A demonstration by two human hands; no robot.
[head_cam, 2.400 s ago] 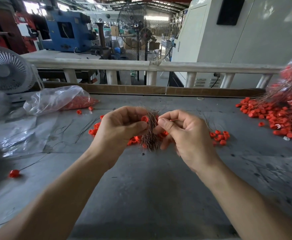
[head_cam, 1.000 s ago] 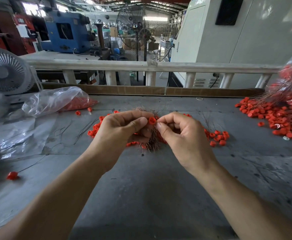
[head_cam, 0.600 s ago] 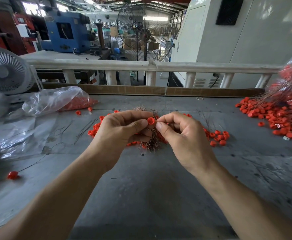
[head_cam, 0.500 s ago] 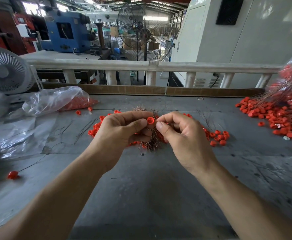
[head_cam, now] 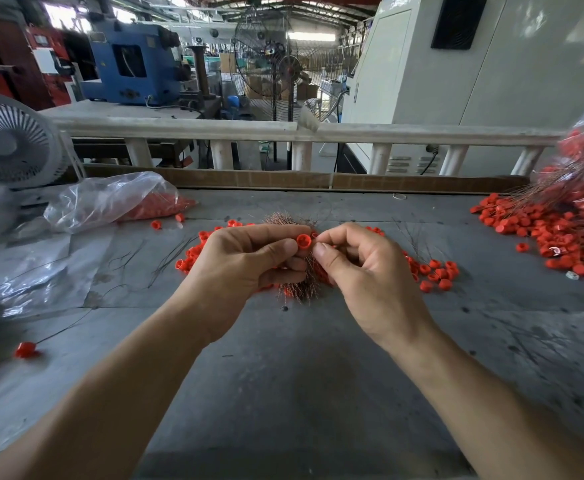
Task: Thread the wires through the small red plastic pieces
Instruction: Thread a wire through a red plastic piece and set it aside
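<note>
Left grip [head_cam: 249, 261] pinches a red cap [head_cam: 303, 241] and clutches the wire bundle [head_cam: 304, 275]; right grip [head_cam: 359, 268], at 3 o'clock, pinches a wire end.

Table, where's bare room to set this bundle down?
The grey table is bare between the forearms, below both hands. Crowded: loose red pieces beside the right hand, the red pile far right, plastic bags left.

No legible text, label, brand, number or sign found. A pale sheet on the red cabinet [head_cam: 46, 60], far beyond the hands, is too blurred to read.
</note>
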